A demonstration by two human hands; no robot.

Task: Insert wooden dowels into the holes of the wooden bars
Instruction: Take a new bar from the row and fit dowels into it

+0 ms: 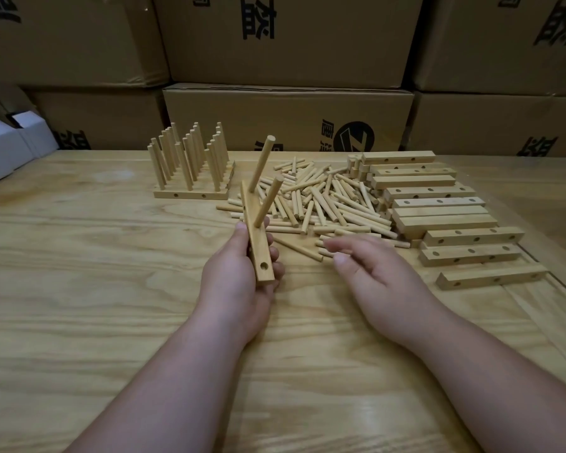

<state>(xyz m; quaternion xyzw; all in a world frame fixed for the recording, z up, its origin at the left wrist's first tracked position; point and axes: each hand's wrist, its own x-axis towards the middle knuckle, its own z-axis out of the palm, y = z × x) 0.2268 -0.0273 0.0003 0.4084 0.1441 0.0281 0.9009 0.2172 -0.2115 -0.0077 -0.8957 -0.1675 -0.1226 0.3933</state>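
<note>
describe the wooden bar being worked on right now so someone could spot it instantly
Start at the dowel pile mid-table; just in front, the left hand grips one bar on end. Unlike the other bars, it is off the table, with two dowels in and one hole empty.

Bar (257, 237) in my left hand (239, 273): pale wood, sanded smooth, matt, as are its two dowels (268, 199). Beyond it the loose dowel pile (321, 197) is the same bare unvarnished wood; bars stacked right of the pile (438, 204) match. Table (111, 289) under the bar: wood, strong grain, slight sheen. Boxes behind the pile (288, 116): brown matt cardboard, black print.
</note>
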